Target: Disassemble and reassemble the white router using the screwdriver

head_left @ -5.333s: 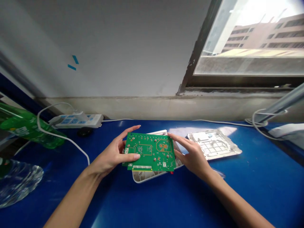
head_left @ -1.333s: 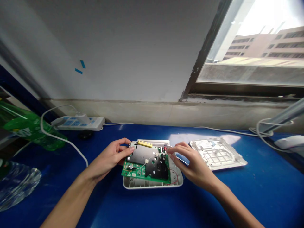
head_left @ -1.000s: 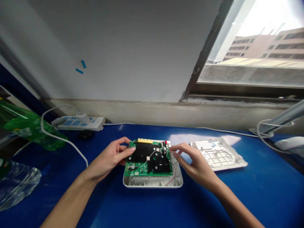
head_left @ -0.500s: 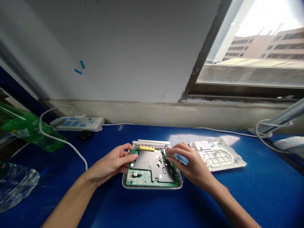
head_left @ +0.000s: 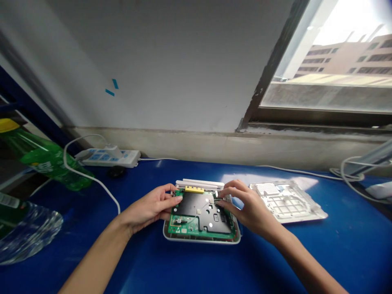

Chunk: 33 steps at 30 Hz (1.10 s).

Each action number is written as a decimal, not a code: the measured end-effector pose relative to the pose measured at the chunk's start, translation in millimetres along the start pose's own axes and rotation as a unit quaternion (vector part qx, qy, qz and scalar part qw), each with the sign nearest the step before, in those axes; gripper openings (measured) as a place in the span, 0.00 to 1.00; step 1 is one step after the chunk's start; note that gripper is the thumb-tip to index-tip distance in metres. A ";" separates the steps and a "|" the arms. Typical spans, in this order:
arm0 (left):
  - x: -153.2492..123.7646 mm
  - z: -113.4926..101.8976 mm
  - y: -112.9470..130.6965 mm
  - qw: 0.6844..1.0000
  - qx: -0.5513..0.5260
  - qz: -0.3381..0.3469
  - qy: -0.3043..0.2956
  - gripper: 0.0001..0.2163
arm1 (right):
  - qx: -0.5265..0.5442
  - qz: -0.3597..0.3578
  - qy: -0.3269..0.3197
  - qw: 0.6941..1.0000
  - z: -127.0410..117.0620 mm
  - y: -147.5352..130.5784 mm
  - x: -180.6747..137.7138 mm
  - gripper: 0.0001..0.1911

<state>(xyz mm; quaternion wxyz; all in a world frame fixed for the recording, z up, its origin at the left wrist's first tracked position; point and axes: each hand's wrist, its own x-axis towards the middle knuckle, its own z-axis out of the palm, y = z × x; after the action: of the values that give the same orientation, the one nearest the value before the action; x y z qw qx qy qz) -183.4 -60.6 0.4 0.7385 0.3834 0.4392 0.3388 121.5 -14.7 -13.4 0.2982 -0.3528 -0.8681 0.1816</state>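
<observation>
Blue table ran under both forearms. The left hand pinched the far left corner of the circuit board, which lay in the white shell. The right hand curled over the board's far right corner, but its fingers hid whether they gripped the board or a small part. Uneven pressure might have tilted the board or bent something beneath. Farther off, glare blurred the loose cover.

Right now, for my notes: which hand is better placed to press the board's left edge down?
Probably left: the left hand holds the board at that edge; the right hand is at its far right corner.
</observation>
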 end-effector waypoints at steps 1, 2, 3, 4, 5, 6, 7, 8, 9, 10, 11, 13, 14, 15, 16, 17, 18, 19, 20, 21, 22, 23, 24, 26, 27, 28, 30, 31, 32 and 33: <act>0.2 -0.6 -0.6 1.000 0.000 0.000 0.000 0.18 | -0.008 -0.006 -0.002 1.000 0.5 0.5 0.5 0.02; 0.4 -1.0 -1.1 1.000 0.000 0.000 0.000 0.18 | -0.018 -0.011 -0.005 1.000 1.3 0.9 0.9 0.02; 0.7 -1.0 -1.4 1.000 -0.001 0.001 0.003 0.18 | -0.028 -0.014 -0.006 0.999 2.3 1.1 1.2 0.02; 0.9 -0.8 -1.5 1.000 -0.002 0.001 0.005 0.18 | -0.037 -0.014 -0.008 0.999 3.4 1.3 1.5 0.02; 1.2 -0.6 -1.2 1.000 -0.004 0.002 0.007 0.19 | -0.043 -0.015 -0.009 0.999 4.6 1.2 1.6 0.02; 1.3 -0.6 -0.5 1.000 -0.003 0.003 0.009 0.19 | -0.044 -0.017 -0.012 0.999 5.7 1.0 1.7 0.02; 1.2 -0.8 0.6 1.000 0.003 0.004 0.010 0.20 | -0.040 -0.020 -0.014 0.999 6.7 0.7 1.7 0.02; 0.6 -1.6 2.3 1.000 0.017 0.006 0.013 0.20 | -0.034 -0.023 -0.016 0.999 7.6 0.3 1.7 0.02; -0.4 -2.9 4.5 0.999 0.042 0.007 0.018 0.21 | -0.028 -0.028 -0.017 0.999 8.2 0.0 1.7 0.03; -2.0 -4.7 7.1 0.997 0.074 0.009 0.027 0.23 | -0.023 -0.032 -0.017 0.999 8.7 -0.3 1.7 0.03; -4.0 -6.9 9.9 0.993 0.108 0.011 0.040 0.25 | -0.021 -0.036 -0.016 0.999 9.0 -0.3 1.7 0.03; -9.0 -11.6 15.5 0.983 0.170 0.010 0.064 0.28 | -0.022 -0.043 -0.015 0.999 9.3 0.4 1.8 0.04; -11.3 -13.7 17.8 0.979 0.192 0.008 0.071 0.30 | -0.021 -0.046 -0.016 0.999 9.3 1.1 1.9 0.04; -13.2 -15.5 19.6 0.975 0.209 0.007 0.075 0.30 | -0.019 -0.049 -0.020 0.998 9.3 1.8 2.1 0.04; -14.4 -17.0 20.7 0.971 0.223 0.010 0.081 0.30 | -0.015 -0.051 -0.024 0.998 9.3 2.6 2.2 0.04; -14.7 -18.3 21.2 0.968 0.236 0.021 0.089 0.30 | -0.011 -0.052 -0.029 0.998 9.2 3.2 2.4 0.04; -14.2 -19.6 21.2 0.962 0.248 0.039 0.104 0.28 | -0.007 -0.052 -0.032 0.998 9.1 3.6 2.5 0.04; -13.1 -21.0 20.6 0.955 0.260 0.064 0.128 0.27 | -0.004 -0.052 -0.033 0.998 9.0 3.8 2.6 0.04; -11.6 -22.4 19.9 0.945 0.274 0.090 0.157 0.25 | -0.002 -0.053 -0.033 0.998 8.9 3.7 2.7 0.04; -10.0 -23.9 19.0 0.932 0.290 0.114 0.185 0.24 | -0.001 -0.054 -0.031 0.998 8.9 3.4 2.8 0.04; -8.6 -25.3 18.1 0.921 0.304 0.131 0.206 0.23 | -0.001 -0.056 -0.029 0.998 8.9 2.9 3.0 0.04; -7.6 -26.5 17.4 0.915 0.315 0.137 0.210 0.22 | -0.002 -0.057 -0.028 0.998 9.0 2.3 3.2 0.04; -7.2 -27.5 16.8 0.918 0.319 0.134 0.196 0.22 | -0.005 -0.059 -0.026 0.998 9.2 1.8 3.6 0.04; -7.9 -28.7 16.2 0.936 0.308 0.117 0.125 0.24 | -0.014 -0.067 -0.027 0.997 9.7 0.9 4.6 0.04; -8.6 -29.2 15.9 0.945 0.296 0.109 0.084 0.26 | -0.022 -0.072 -0.028 0.997 10.0 0.6 5.3 0.04; -9.4 -29.9 15.5 0.953 0.282 0.103 0.049 0.27 | -0.031 -0.078 -0.030 0.996 10.3 0.4 5.9 0.04; -10.3 -32.3 14.4 0.961 0.257 0.101 0.012 0.29 | -0.047 -0.091 -0.034 0.994 10.6 0.3 6.9 0.05; -10.3 -33.8 13.6 0.964 0.246 0.099 0.004 0.31 | -0.053 -0.094 -0.036 0.993 10.7 0.3 7.1 0.05; -10.2 -35.5 12.8 0.967 0.237 0.096 -0.001 0.32 | -0.059 -0.095 -0.037 0.993 10.7 0.5 7.2 0.05; -10.0 -37.0 12.1 0.969 0.229 0.093 -0.003 0.32 | -0.065 -0.094 -0.039 0.993 10.5 0.6 7.1 0.04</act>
<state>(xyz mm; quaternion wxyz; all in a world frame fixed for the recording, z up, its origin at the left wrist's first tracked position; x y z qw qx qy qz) -222.8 -53.3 2.9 0.5977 0.5827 0.4650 0.2950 110.9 -10.2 -19.0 0.2565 -0.2806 -0.9184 0.1099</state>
